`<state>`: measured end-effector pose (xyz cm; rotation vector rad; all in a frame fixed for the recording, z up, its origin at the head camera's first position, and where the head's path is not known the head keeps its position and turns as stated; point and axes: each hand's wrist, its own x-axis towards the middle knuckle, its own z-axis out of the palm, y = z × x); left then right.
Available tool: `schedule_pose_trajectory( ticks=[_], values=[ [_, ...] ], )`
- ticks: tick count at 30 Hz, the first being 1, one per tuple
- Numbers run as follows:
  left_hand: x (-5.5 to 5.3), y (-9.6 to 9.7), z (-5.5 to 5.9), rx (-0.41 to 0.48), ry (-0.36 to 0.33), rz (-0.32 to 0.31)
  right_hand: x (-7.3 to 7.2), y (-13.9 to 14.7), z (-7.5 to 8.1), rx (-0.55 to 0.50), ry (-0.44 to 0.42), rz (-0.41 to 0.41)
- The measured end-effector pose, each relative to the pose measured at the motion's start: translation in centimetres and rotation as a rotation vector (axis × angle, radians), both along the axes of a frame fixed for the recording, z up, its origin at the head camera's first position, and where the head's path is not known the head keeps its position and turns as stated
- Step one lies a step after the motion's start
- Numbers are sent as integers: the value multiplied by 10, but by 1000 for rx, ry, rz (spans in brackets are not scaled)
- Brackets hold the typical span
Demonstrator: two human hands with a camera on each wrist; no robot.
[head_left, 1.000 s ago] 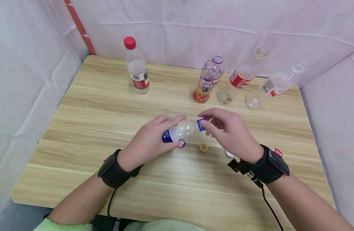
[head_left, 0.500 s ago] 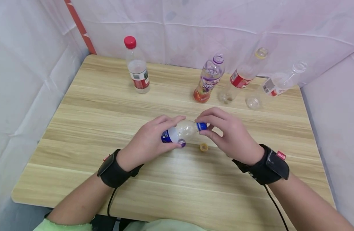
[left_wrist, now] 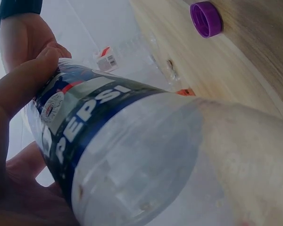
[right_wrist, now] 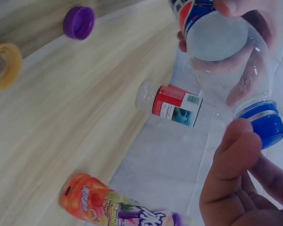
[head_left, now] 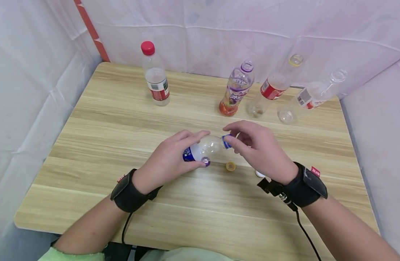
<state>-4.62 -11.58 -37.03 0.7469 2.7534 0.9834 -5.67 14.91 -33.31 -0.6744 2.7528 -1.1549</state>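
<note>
My left hand (head_left: 172,156) grips a clear Pepsi bottle (head_left: 210,145) round its blue label (left_wrist: 92,110). The bottle lies tilted on its side above the table, neck pointing right. At the neck sits a blue bottle cap (right_wrist: 269,129). My right hand (head_left: 256,145) has its thumb against this cap, with the curled fingers around its far side and partly hidden. Below the bottle, a purple cap (right_wrist: 79,22) and a yellow cap (head_left: 230,166) lie on the table. A white cap (head_left: 260,174) shows partly under my right hand.
At the back left of the wooden table (head_left: 98,145) stands a red-capped bottle (head_left: 157,85). A purple-necked juice bottle (head_left: 235,90), a red-labelled bottle (head_left: 272,88) and a clear bottle (head_left: 309,98) stand uncapped at the back right. White cloth (head_left: 219,21) hangs behind.
My right fingers closed on the blue cap half a second ago, and now the hand has rolled back with its fingers spread wider. The left hand and bottle stay in place.
</note>
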Motion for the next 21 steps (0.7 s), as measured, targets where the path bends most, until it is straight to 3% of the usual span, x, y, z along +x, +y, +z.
schedule_pose_trajectory(
  ticks=[5, 11, 15, 18, 21],
  values=[
    [-1, -1, 0, 8, -18, 0, -1, -1, 1, -5, 77, 66],
    [-2, -2, 1, 17, -48, -3, -1, 3, -3, -16, 242, 199],
    [-2, -2, -1, 17, -49, -1, 0, 4, -6, 24, 330, 219],
    [-2, -2, -2, 20, -44, 1, 1, 5, -6, 47, 310, 190],
    [-1, -2, -2, 26, -43, 1, 1, 4, -5, 61, 221, 122]
  ],
)
